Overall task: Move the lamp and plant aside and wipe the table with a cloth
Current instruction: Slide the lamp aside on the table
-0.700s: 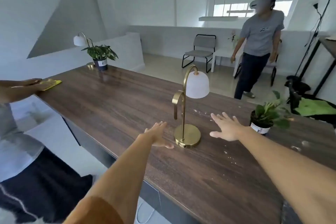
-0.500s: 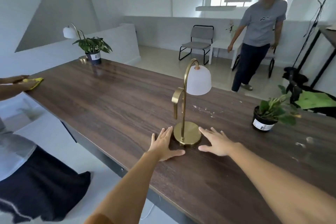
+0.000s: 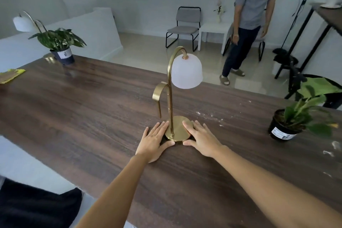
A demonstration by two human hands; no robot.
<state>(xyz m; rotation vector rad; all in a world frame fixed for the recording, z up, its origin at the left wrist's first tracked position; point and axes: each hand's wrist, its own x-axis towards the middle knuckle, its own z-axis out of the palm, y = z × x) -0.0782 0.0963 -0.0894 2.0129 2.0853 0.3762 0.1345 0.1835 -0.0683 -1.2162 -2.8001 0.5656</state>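
Observation:
A brass lamp (image 3: pixel 187 72) with a white shade stands on the dark wooden table (image 3: pixel 92 107). Its round base (image 3: pixel 178 129) sits between my hands. My left hand (image 3: pixel 154 141) lies flat against the base's left edge, thumb curled in front. My right hand (image 3: pixel 202 139) presses the right edge, its fingertips on the rim. A potted plant (image 3: pixel 296 116) in a black pot stands at the right. A yellow cloth (image 3: pixel 11 75) lies at the far left edge.
White crumbs (image 3: pixel 212 116) are scattered right of the lamp and near the pot. A second plant (image 3: pixel 59 42) and second lamp (image 3: pixel 24 23) stand at the far left corner. A person (image 3: pixel 253 5) stands beyond the table, near a chair (image 3: pixel 185 26).
Both hands have closed in from either side until they touch the lamp base. The other person's hand has left the yellow cloth.

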